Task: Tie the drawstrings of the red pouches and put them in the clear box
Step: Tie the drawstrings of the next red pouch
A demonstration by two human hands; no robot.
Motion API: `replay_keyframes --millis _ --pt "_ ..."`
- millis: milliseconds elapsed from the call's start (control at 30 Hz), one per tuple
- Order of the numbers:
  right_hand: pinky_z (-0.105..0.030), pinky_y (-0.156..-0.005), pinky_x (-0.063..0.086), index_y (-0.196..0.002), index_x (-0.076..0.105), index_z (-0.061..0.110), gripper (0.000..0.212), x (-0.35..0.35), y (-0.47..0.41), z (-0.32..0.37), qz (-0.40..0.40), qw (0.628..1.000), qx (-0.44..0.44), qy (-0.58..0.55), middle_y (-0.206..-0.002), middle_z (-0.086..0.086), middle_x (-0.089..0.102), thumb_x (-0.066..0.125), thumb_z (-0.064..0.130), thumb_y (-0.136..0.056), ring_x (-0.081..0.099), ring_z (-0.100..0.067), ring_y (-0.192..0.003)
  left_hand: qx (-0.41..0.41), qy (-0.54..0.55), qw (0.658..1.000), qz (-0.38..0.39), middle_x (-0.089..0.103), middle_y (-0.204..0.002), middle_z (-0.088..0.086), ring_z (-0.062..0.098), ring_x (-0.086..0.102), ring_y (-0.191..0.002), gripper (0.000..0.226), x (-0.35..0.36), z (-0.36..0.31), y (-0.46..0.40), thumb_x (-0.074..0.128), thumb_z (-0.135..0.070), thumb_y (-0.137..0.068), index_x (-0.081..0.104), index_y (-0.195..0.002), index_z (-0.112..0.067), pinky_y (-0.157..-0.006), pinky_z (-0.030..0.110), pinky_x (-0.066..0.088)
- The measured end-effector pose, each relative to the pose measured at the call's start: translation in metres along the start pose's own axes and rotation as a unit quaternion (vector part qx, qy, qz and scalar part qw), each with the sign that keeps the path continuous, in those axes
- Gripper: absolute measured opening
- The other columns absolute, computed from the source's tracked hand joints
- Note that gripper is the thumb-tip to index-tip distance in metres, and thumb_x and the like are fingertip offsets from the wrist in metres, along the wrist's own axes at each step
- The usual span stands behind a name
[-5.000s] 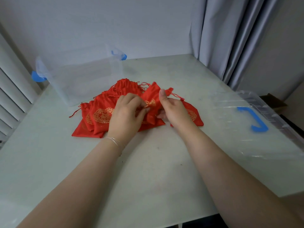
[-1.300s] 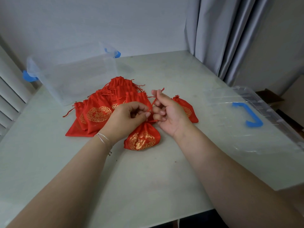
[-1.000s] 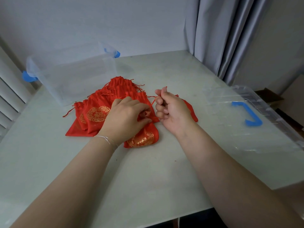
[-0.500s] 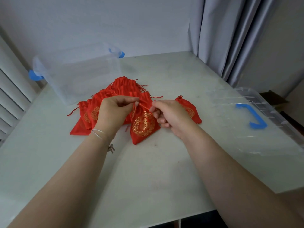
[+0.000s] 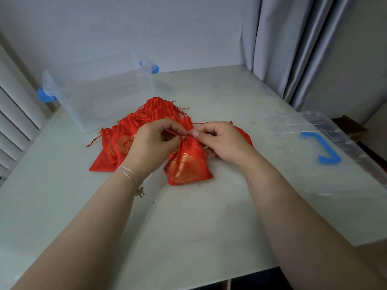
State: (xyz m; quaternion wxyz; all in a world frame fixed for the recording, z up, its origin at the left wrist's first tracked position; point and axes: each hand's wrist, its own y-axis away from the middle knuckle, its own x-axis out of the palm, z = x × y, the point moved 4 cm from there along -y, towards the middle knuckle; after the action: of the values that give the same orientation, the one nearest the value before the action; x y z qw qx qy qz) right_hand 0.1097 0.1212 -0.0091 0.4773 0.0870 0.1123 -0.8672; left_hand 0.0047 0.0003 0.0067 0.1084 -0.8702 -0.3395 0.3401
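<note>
Both my forearms reach in from near edge, wrists meeting over table centre. My left hand curled, fingers pinching drawstring at neck of red pouch. My right hand pinches cord's other side, thumb on top. Pouch lies near of red pouch pile. Clear box far left; lid right.

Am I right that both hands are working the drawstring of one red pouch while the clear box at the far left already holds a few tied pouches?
Not quite. The head view shows the left hand and right hand pinching the drawstring of one red pouch, but the clear box at the far left holds no pouches. The other pouches lie on the table in front of it.
</note>
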Motion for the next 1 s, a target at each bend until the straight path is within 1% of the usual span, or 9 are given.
replay_keyframes --millis 67,167,333,500,600,700,767,900,1000 --pt "-0.011 -0.048 0.044 -0.093 0.068 0.007 0.01 0.002 0.003 0.003 0.004 0.999 0.009 -0.05 -0.069 0.003 0.065 0.058 0.007 -0.092 0.059 0.001 -0.051 0.027 -0.045 0.998 -0.017 0.066 -0.082 -0.016 0.0 0.062 -0.07 0.029 0.0 -0.002 0.001 0.066 0.002 -0.08 0.067 -0.084 -0.026 -0.069 0.01 0.047" --pt "-0.012 -0.045 0.043 -0.094 0.067 0.003 0.009 0.006 0.005 0.006 0.008 0.998 0.006 -0.065 -0.073 -0.005 0.063 0.058 0.005 -0.092 0.06 0.0 -0.05 0.097 -0.134 0.986 -0.03 0.066 -0.082 -0.009 0.002 0.058 -0.068 0.019 0.001 -0.002 0.002 0.068 -0.003 -0.08 0.072 -0.09 -0.018 -0.068 0.007 0.044" --pt "-0.016 -0.042 0.042 -0.08 0.065 0.017 0.011 0.001 0.002 0.001 -0.032 0.997 0.018 -0.064 -0.065 0.006 0.064 0.064 0.012 -0.089 0.058 -0.005 -0.048 0.17 -0.17 0.969 -0.049 0.067 -0.08 -0.002 0.012 0.061 -0.067 0.011 0.004 -0.006 0.003 0.065 -0.012 -0.081 0.073 -0.089 -0.014 -0.064 0.027 0.05" --pt "-0.014 -0.05 0.042 -0.089 0.071 0.02 0.017 0.0 0.0 -0.004 0.053 0.994 0.042 -0.082 -0.062 0.012 0.062 0.063 0.005 -0.088 0.055 0.002 -0.053 0.21 -0.167 0.962 -0.054 0.062 -0.08 0.001 0.018 0.06 -0.067 0.016 0.004 -0.009 0.006 0.06 -0.02 -0.087 0.073 -0.088 -0.011 -0.057 0.036 0.05" --pt "-0.011 -0.061 0.04 -0.082 0.072 0.024 0.02 -0.004 0.001 0.001 0.044 0.998 0.005 -0.036 -0.06 0.016 0.063 0.068 0.004 -0.083 0.053 0.005 -0.058 0.211 -0.164 0.962 -0.047 0.061 -0.086 0.001 0.019 0.06 -0.069 0.018 0.005 -0.007 0.006 0.059 -0.022 -0.086 0.074 -0.088 -0.012 -0.055 0.037 0.05" --pt "-0.02 -0.075 0.04 -0.076 0.071 0.026 0.019 -0.007 -0.001 -0.001 0.025 1.0 0.01 -0.004 -0.069 0.016 0.067 0.072 0.008 -0.08 0.057 0.0 -0.074 0.215 -0.15 0.965 -0.032 0.065 -0.089 -0.001 0.018 0.063 -0.073 0.016 0.006 -0.005 0.006 0.061 -0.019 -0.086 0.075 -0.091 -0.014 -0.058 0.037 0.052" --pt "-0.021 -0.068 0.04 -0.075 0.069 0.026 0.019 -0.008 -0.001 -0.002 0.017 1.0 0.01 0.017 -0.071 0.011 0.065 0.07 0.008 -0.082 0.055 -0.008 -0.072 0.212 -0.135 0.968 -0.025 0.068 -0.09 0.0 0.016 0.066 -0.079 0.015 0.008 -0.005 0.006 0.062 -0.015 -0.086 0.075 -0.091 -0.012 -0.064 0.037 0.054" --pt "-0.015 -0.051 0.036 -0.076 0.058 0.026 0.022 -0.002 -0.002 -0.001 0.004 0.997 -0.032 0.073 -0.06 0.008 0.054 0.059 0.006 -0.087 0.046 0.001 -0.051 0.21 -0.108 0.971 -0.038 0.071 -0.089 0.001 0.012 0.067 -0.084 0.013 0.008 -0.008 0.005 0.065 -0.002 -0.083 0.076 -0.089 -0.008 -0.076 0.031 0.054" --pt "-0.025 -0.054 0.039 -0.079 0.051 0.027 0.02 -0.002 -0.003 -0.004 -0.01 0.991 -0.044 0.126 -0.06 0.001 0.055 0.055 0.011 -0.09 0.051 -0.01 -0.054 0.215 -0.102 0.969 -0.068 0.071 -0.087 0.001 0.01 0.066 -0.083 0.013 0.006 -0.01 0.006 0.068 0.004 -0.08 0.074 -0.085 -0.006 -0.077 0.029 0.054"
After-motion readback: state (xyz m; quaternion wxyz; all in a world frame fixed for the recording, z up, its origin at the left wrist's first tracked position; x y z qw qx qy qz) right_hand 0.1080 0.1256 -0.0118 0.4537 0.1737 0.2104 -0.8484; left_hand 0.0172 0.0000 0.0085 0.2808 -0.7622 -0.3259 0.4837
